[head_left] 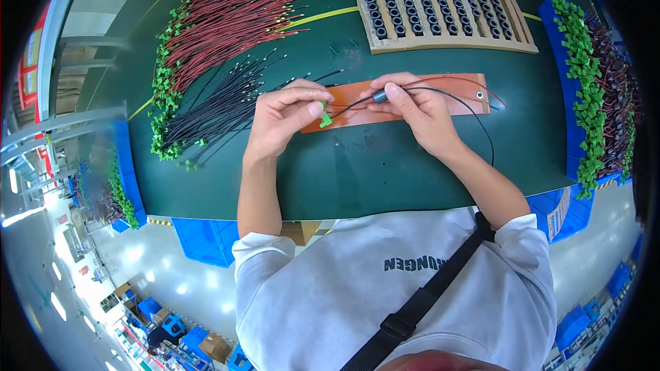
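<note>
My left hand pinches a green connector between thumb and fingers. A black wire and a red wire run from it toward my right hand. That hand is closed on a black cylindrical core, gripped by thumb and fingers. To the right of the core, a red wire and a black wire curve away with loose ends. Both hands are above an orange strip with a hole near its right end. The fingers partly hide where the wires meet the core.
Red wires and black wires with green connectors lie at left on the green table. At the back, a cardboard tray holds rows of black cores. A blue bin of green-tipped wires stands at right.
</note>
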`<state>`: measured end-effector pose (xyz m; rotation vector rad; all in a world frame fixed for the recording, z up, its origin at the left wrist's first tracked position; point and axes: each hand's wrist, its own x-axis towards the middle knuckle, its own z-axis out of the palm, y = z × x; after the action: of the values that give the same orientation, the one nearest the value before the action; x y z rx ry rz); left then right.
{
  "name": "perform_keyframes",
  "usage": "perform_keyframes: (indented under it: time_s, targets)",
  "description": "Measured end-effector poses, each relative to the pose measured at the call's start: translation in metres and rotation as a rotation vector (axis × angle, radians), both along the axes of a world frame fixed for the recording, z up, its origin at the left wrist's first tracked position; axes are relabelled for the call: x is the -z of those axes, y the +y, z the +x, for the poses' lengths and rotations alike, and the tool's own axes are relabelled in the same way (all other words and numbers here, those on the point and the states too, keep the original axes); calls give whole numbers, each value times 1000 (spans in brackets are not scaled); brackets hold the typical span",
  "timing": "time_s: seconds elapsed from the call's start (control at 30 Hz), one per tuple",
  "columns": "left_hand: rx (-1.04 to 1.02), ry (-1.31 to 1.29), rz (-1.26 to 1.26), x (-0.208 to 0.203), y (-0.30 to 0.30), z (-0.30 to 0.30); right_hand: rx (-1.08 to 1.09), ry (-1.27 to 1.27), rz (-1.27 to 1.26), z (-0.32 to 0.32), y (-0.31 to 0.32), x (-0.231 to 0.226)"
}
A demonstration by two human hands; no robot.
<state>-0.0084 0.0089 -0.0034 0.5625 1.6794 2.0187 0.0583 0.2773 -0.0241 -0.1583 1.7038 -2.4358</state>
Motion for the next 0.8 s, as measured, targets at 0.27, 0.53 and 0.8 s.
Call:
perform_keyframes:
  time_s: [0.27,0.53,0.8]
  targets:
    - [-63,113,-156,3,-8,-9,-35,19,-64,-12,-8,15]
    - [-119,224,-411,4,-7,-10,-51,53,36,-13,-8,24]
    - [-121,219,-472,4,-6,-7,-66,-13,-2,-13,-5,13]
